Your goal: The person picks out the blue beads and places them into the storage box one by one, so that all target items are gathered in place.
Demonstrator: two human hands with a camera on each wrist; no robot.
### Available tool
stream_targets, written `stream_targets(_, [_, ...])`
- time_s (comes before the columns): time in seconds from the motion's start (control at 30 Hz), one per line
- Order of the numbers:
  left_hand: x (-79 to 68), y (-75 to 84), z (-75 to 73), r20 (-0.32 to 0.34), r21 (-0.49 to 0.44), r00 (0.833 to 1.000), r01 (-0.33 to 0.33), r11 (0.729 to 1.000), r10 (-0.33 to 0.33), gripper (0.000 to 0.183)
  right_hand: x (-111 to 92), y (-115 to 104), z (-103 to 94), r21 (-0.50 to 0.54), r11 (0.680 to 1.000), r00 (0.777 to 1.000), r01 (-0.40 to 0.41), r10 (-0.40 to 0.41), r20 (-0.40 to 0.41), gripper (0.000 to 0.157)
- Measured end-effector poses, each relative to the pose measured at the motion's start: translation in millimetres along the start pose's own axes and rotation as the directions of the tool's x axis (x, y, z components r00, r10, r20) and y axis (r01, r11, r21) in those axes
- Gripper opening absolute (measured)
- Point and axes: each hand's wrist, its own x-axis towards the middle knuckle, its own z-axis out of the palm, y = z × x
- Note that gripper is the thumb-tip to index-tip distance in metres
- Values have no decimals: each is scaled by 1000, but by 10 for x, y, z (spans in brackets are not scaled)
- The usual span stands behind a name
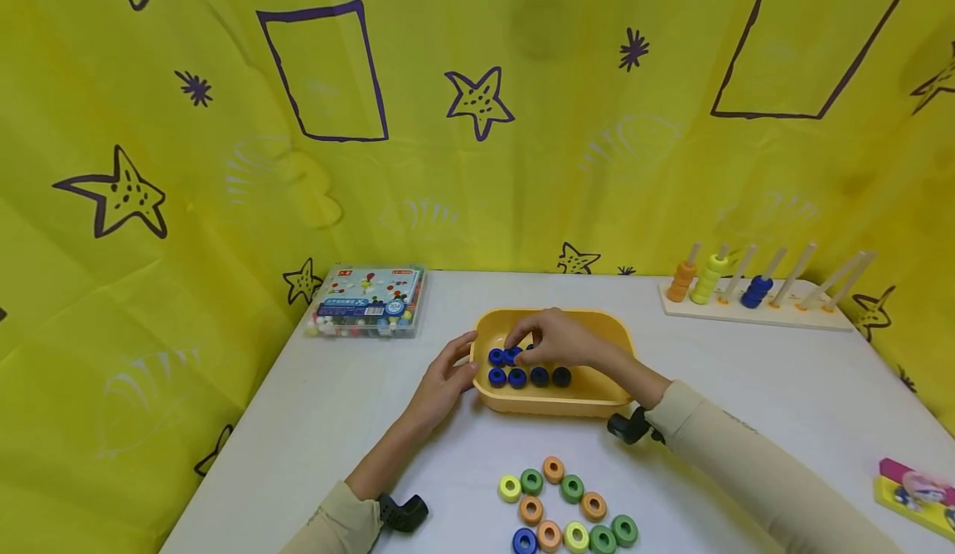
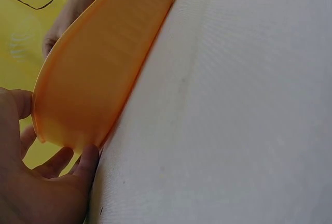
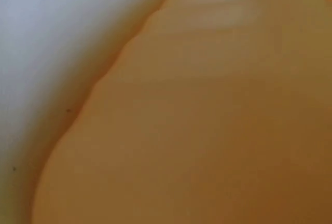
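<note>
A yellow-orange plastic tray point(image 1: 597, 409) sits on the table with several dark blue ring beads point(image 1: 517, 378) lined up inside it. Over the back row, my right hand point(image 1: 555, 340) reaches in and pinches a blue ring bead point(image 1: 512, 357) between thumb and fingers. My left hand point(image 1: 442, 384) rests against the tray's left end, its fingers spread along the outside of the wall. From the left wrist, the fingertips point(image 2: 89, 154) touch the end wall near the bottom. The right wrist view is filled by the tray's blurred wall point(image 3: 181, 130); that hand is hidden there.
Loose yellow, green, orange and blue rings point(image 1: 550, 535) lie in front of the tray. A wooden peg board point(image 1: 753, 313) with some stacked rings stands at the back right, a clear boxed kit point(image 1: 366, 303) at the back left. A pink-and-yellow item point(image 1: 921, 496) lies at the right edge.
</note>
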Motion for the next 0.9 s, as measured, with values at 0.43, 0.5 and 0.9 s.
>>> stream_targets(0.43, [-14,27,-4,4,8,1000,-5,1000,5,48,74,111,141,-49,999,1000,0,-1,-26,18])
stream_targets(0.5, [-16,30,-3,6,7,1000,-6,1000,6,48,83,112,148,-62,998,1000,0,-1,-25,17])
stream_targets(0.9, [2,-8,-8,16,-7,1000,-14,1000,14,49,138,155,184,-134,991,1000,20,-20,2,17])
